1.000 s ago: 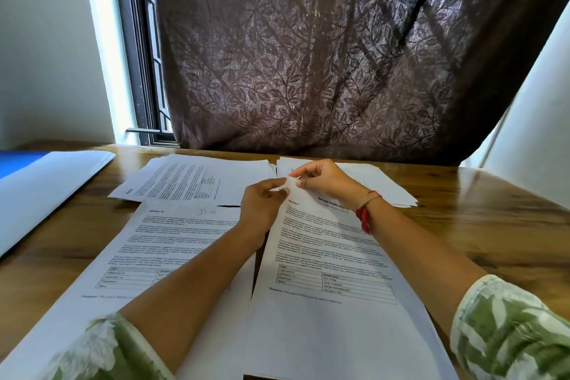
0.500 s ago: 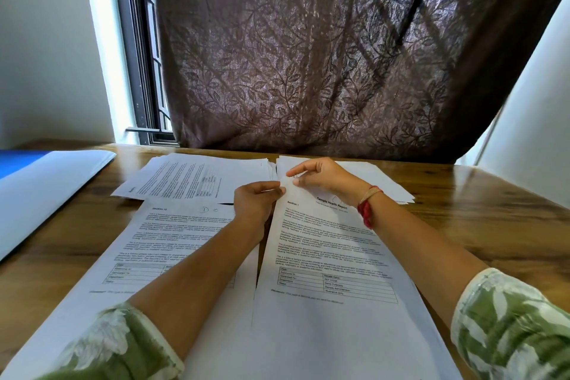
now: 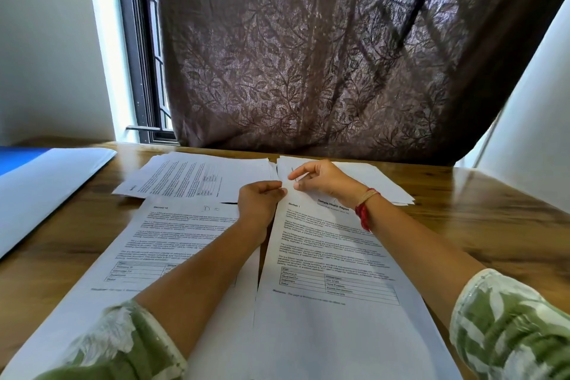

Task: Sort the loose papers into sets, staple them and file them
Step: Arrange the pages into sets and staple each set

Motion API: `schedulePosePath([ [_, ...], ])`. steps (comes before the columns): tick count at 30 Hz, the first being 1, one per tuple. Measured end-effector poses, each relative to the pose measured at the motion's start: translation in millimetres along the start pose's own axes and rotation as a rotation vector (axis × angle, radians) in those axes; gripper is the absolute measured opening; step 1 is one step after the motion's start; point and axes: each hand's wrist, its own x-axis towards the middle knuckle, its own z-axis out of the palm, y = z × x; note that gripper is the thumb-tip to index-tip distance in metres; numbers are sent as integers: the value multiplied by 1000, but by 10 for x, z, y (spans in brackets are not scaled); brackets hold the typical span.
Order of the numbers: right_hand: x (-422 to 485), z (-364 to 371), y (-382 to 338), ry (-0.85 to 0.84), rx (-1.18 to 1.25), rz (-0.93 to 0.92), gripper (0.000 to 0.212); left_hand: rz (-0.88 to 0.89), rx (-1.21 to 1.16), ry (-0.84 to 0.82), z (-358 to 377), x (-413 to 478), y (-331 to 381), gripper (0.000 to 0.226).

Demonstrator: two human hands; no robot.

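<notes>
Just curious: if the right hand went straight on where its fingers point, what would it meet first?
Probably the far left stack of papers, just beyond the right hand; height is unclear.

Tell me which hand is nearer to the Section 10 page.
Left. The left hand lies at the Section 10 page, by its far right corner; the right hand is farther right, at the top corner of the report.

A forearm [image 3: 200, 281] covers half the left sheet [image 3: 172, 225]. Print on the right sheet [image 3: 324, 333] blurs. The folder [image 3: 46, 188] at the left edge of the table [image 3: 493, 225] is cut off. What the right hand [image 3: 324, 179] pinches, I can't tell.
</notes>
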Motion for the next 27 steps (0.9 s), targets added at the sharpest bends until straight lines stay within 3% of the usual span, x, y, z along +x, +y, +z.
schedulePosePath([
  [14, 30, -3, 6, -37, 18, -32, 21, 86, 93, -1, -13, 2, -13, 7],
  [20, 37, -43, -6, -100, -29, -16, 19, -7, 68, -35, -32, 29, -11, 14],
  [24, 126, -134, -51, -122, -239, 43, 21, -42, 67, -35, -11, -2, 40, 28],
  [27, 199, -230, -97, -316, -438, 146, 18, 11, 170, -80, -3, -37, 71, 36],
])
